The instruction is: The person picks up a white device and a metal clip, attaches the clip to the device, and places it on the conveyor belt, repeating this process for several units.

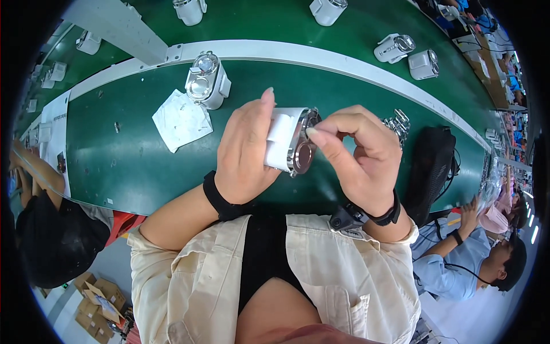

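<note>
My left hand [243, 152] is wrapped round a white housing [286, 133], tilted on its side above the green bench. Its chrome-trimmed end, with two round parts, faces right. At that end, my right hand [366, 152] has thumb and forefinger pinched together against the chrome edge; whatever may be between the fingertips is too small to make out. A similar white housing [215, 94] stands upright just beyond my left hand, chrome end up. Beside it lies a crumpled white sheet [182, 120]. Past my right hand is a pile of chrome parts [399, 125], partly hidden by it.
A black mesh bag [428, 169] lies on the bench at right. A white rail [246, 50] and post [117, 26] border the bench's far side. Beyond are more white housings [394, 48]. One co-worker [470, 258] sits at right, another [57, 235] at left.
</note>
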Motion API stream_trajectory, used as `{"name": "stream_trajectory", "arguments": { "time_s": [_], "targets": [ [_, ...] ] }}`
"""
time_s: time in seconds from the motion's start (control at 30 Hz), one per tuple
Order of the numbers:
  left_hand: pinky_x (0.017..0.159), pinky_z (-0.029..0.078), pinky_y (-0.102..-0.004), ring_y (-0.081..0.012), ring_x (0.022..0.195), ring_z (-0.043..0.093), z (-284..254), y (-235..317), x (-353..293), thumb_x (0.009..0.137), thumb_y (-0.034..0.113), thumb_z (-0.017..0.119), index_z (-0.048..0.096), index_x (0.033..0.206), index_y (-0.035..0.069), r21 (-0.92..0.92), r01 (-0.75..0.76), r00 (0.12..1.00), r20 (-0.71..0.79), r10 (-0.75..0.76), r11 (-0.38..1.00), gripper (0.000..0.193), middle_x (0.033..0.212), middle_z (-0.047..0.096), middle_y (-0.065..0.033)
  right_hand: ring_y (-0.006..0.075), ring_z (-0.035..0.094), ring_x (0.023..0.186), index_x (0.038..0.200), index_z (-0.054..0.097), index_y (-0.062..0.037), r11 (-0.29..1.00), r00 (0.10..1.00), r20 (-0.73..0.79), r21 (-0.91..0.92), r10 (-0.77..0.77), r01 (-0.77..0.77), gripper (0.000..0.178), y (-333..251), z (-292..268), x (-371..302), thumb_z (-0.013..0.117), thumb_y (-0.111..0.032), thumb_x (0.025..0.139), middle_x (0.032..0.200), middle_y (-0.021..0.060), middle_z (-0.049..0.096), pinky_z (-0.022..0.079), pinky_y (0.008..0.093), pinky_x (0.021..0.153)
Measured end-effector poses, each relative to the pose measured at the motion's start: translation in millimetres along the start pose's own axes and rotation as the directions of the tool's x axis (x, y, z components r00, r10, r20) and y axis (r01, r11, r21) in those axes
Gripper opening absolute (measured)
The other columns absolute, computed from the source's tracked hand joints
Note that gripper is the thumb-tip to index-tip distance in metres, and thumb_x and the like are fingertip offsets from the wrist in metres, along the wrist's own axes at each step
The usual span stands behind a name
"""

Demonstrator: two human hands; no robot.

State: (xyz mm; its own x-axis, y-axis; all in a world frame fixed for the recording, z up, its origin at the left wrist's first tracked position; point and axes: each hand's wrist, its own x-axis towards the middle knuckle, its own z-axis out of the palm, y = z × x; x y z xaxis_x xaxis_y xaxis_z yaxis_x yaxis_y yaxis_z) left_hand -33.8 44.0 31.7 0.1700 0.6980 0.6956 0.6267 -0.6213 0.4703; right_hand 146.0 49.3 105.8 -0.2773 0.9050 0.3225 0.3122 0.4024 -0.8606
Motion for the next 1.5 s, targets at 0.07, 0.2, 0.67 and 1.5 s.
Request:
{"name": "stream_trajectory", "arguments": {
  "time_s": [0.07,0.2,0.67,1.5],
  "targets": [
    [0.076,0.052,-0.0367,-0.0309,0.091,0.063,2,2,0,0.069,0.013,0.083,0.033,0.141,-0.006,-0.023,0.014,1.0,0.005,-0.014,1.0,0.09,0.106,0.063,-0.0194,0.0118,0.056,0.07,0.09,0.066,0.0029,0.982,0.993,-0.004,0.148,0.12,-0.118,0.01,0,-2,-1,0.072,-0.001,0.082,0.08,0.0061,0.062,0.044,0.0236,0.064],
    [0.074,0.053,-0.0359,-0.0302,0.089,0.064,5,3,2,0.067,0.012,0.084,0.033,0.141,-0.006,-0.076,0.041,0.999,0.003,-0.041,0.996,0.091,0.105,0.064,-0.0192,0.011,0.055,0.069,0.089,0.067,0.0037,0.875,0.951,0.011,0.389,0.308,-0.288,0.005,3,-1,-2,0.068,0.001,0.086,0.079,0.0069,0.063,0.044,0.0231,0.062],
    [0.075,0.053,-0.0381,-0.0322,0.085,0.063,2,6,5,0.069,0.007,0.081,0.045,0.132,-0.009,-0.127,0.046,0.995,-0.079,-0.056,0.991,0.075,0.097,0.063,-0.018,0.0207,0.055,0.059,0.098,0.069,0.0058,0.88,0.901,-0.096,-0.278,-0.424,0.384,0.021,24,12,1,0.072,-0.003,0.079,0.077,0.0123,0.061,0.043,0.0278,0.053],
    [0.084,0.051,-0.0405,-0.0349,0.097,0.062,8,8,2,0.067,0.012,0.083,0.04,0.136,-0.003,-0.231,-0.042,0.999,-0.038,0.035,0.972,0.082,0.112,0.061,-0.0199,0.0241,0.052,0.121,0.13,0.053,0.0005,0.438,0.904,0.4,0.793,0.15,-0.423,0.043,25,6,-4,0.059,-0.02,0.093,0.138,0.0164,0.048,0.041,0.0379,0.103]
  ]
}}
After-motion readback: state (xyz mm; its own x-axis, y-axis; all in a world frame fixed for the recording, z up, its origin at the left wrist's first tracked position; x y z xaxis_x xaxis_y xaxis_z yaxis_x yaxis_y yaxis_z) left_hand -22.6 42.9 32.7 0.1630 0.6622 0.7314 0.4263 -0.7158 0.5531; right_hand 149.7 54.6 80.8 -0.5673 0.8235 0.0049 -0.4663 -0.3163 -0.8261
